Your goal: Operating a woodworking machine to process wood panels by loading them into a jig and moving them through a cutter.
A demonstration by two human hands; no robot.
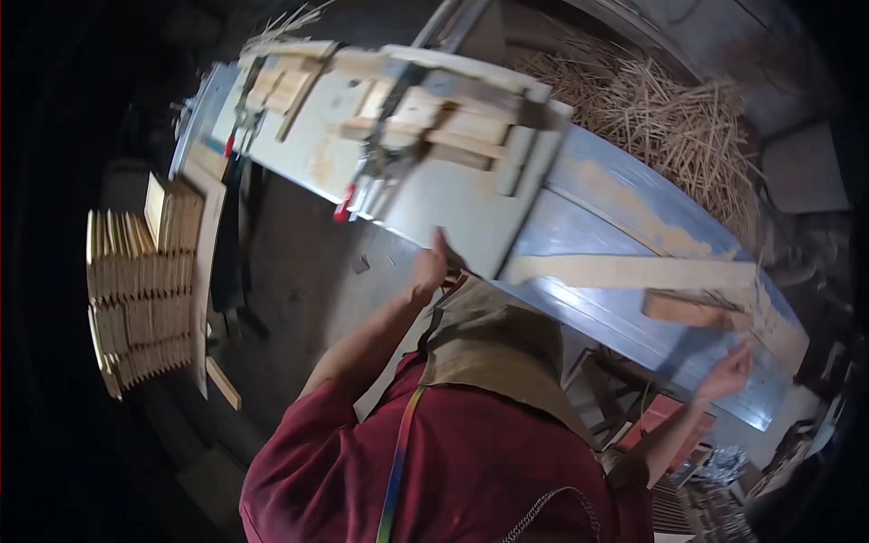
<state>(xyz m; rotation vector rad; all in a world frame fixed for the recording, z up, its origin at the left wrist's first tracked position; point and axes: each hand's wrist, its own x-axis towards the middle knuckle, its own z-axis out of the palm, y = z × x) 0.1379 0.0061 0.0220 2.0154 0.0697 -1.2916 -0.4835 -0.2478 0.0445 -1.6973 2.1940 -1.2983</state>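
My left hand is at the front edge of a white board, its fingers curled at that edge. Two metal clamps with red handles and several wooden blocks sit on the board. My right hand is closed at the right part of the metal table; whatever it may hold is too small to make out. Just beyond it lie a short wooden block and a long pale wooden strip.
Stacks of thin wooden pieces stand at the left beside an upright board. A heap of thin wood offcuts fills the space behind the table. A red object and clutter are below the table at lower right.
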